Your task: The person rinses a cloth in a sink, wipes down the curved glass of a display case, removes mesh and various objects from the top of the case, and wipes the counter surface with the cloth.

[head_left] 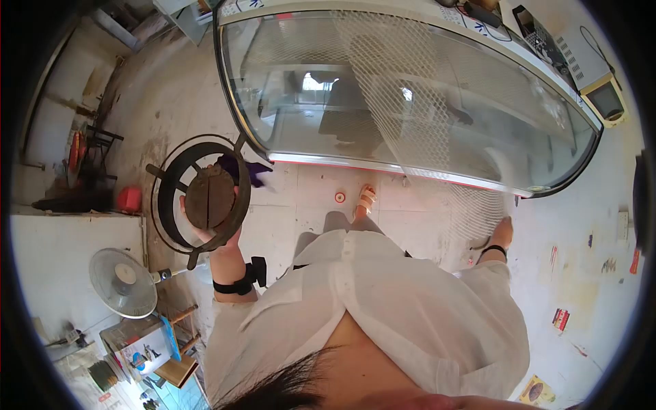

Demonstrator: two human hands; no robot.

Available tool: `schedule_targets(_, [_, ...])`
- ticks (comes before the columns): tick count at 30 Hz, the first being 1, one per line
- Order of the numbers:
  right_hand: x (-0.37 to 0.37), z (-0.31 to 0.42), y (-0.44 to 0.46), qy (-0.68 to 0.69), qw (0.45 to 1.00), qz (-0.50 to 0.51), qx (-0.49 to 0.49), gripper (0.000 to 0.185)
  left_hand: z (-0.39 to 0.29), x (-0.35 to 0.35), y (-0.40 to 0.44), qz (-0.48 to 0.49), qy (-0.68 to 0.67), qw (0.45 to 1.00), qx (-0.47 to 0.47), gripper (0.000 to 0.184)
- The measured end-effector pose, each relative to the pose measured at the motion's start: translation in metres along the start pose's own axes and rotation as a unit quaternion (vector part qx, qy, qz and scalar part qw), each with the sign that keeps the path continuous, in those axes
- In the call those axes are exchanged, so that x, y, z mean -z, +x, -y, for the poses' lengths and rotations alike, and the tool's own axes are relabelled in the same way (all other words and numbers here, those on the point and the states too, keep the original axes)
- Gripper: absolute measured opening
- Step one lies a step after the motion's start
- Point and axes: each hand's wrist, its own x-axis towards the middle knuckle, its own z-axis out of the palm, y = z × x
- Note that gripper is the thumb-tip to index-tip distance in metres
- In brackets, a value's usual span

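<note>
My left hand (231,240) is closed under a dark, round metal stand (179,164) with an outer hoop, short projecting arms and a brown disc (210,199) in its middle. Some fingers show beside the disc; others are hidden behind the metal. A purple cloth (254,172) shows behind the stand's right side. Out to the right is my right hand (503,232), below the glass case. Pale, see-through mesh (471,208) lies close beside it; its fingers are too unclear to tell whether they grip anything.
A curved glass display case (328,147) stands ahead, with mesh across it. To the left are a white fan (124,275), a red object (129,199) and a box (147,350). A yellow-framed object (605,100) is at the upper right. My sandalled foot (366,199) is below the case.
</note>
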Motion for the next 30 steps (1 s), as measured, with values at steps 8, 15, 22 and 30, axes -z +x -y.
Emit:
schedule_targets(8, [0.113, -0.168, 0.012, -0.078, 0.964, -0.006, -0.253, 0.035, 0.002, -0.010, -0.006, -0.047, 0.006, 0.998, 0.041, 0.068])
schedule_targets(15, [0.225, -0.176, -0.032, -0.061, 0.899, -0.172, -0.398, 0.035, 0.012, 0.007, 0.023, 0.005, -0.015, 0.997, 0.078, 0.066])
schedule_targets(22, [0.247, -0.102, -0.029, -0.021, 0.884, -0.241, -0.401, 0.036, 0.069, -0.068, 0.128, 0.074, -0.047, 0.993, 0.085, 0.070])
schedule_targets(30, [0.160, -0.062, 0.012, -0.022, 0.911, -0.159, -0.380, 0.031, 0.154, -0.153, 0.319, 0.128, -0.056, 0.990, -0.009, 0.051])
